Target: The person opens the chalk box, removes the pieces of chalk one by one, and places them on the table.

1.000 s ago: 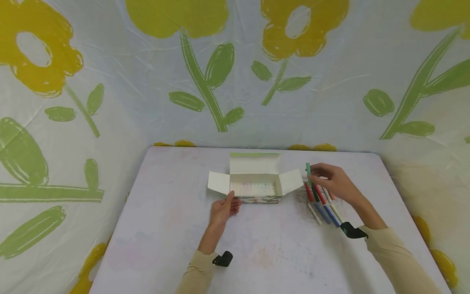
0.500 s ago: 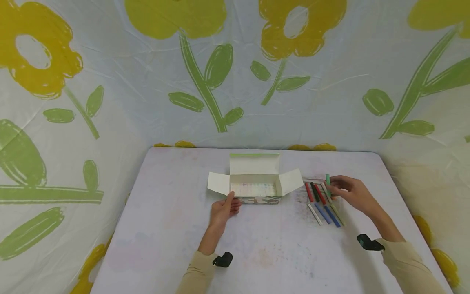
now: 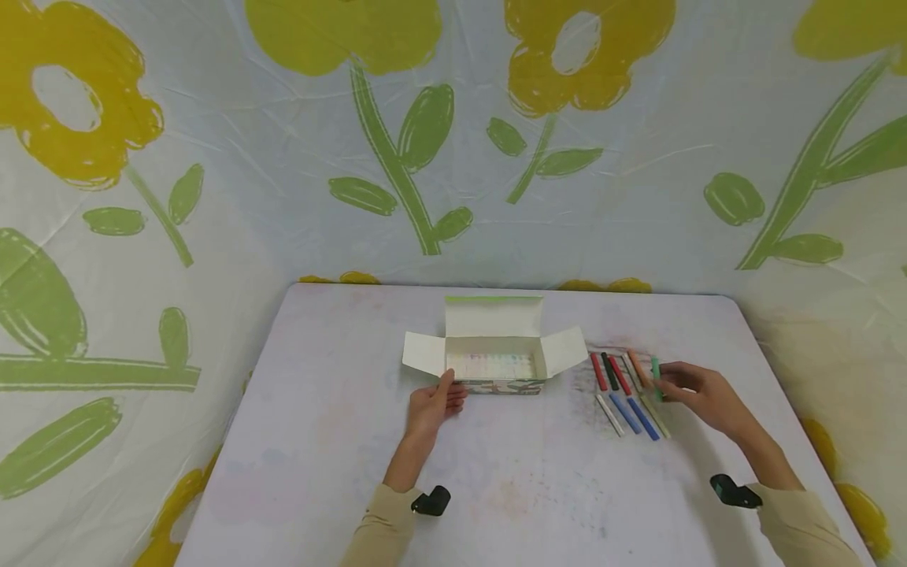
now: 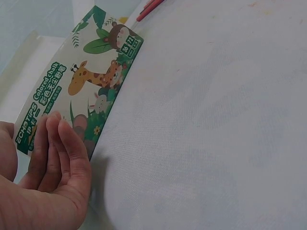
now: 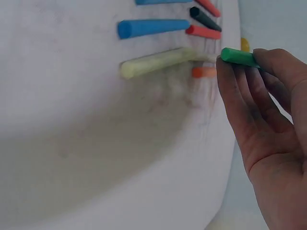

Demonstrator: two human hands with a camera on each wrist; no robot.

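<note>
An open chalk box (image 3: 496, 387) with a jungle-animal print and the words "Colored chalk" stands mid-table, holding a row of pale chalk sticks (image 3: 489, 365). My left hand (image 3: 427, 409) grips its front wall near the left corner, thumb at the top edge and fingers against the printed front (image 4: 91, 81). Between thumb and fingertips, my right hand (image 3: 705, 395) pinches a green chalk stick (image 5: 238, 57), just right of the chalk laid out on the table. In the right wrist view the green stick appears raised above the tabletop.
Two rows of chalk lie right of the box: red (image 3: 598, 371), black (image 3: 609, 371), orange (image 3: 639, 368), white (image 3: 609, 415), blue (image 3: 642, 418) and pale yellow (image 5: 156, 63) sticks. The box's side flaps (image 3: 564, 351) and lid (image 3: 494, 317) spread outward. A flower-print cloth surrounds the table.
My right hand has moved right and toward me with the green chalk stick, from the far end of the rows to their right side. My left hand stays on the box.
</note>
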